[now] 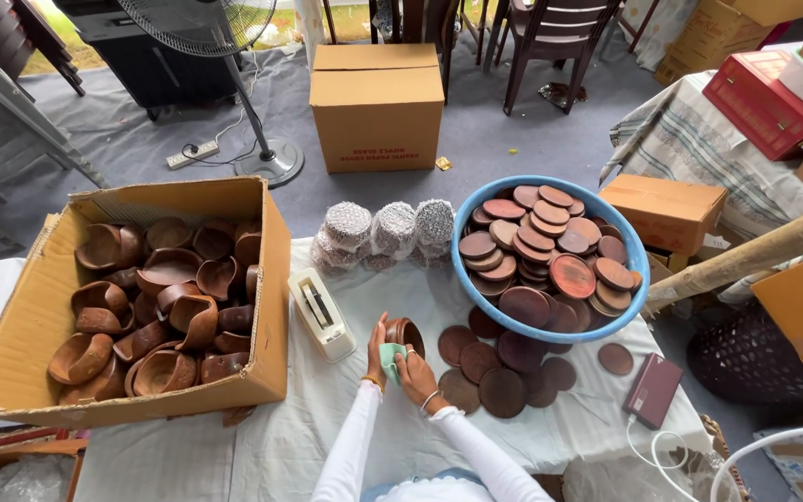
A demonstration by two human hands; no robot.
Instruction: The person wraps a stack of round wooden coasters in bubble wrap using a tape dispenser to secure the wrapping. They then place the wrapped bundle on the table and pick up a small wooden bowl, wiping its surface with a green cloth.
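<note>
A small brown wooden cup (pixel 408 333) sits low on the white-clothed table (pixel 262 446), just ahead of the person. The left hand (pixel 378 342) is clasped around its side, while the right hand (pixel 415 364) presses a green cloth (pixel 390 357) against it, fingers closed on the cloth. Loose wooden lids (pixel 499 376) lie to the right, below a blue basin (pixel 638 265) heaped with more. A cardboard box (pixel 20 372) of cups stands at the left.
</note>
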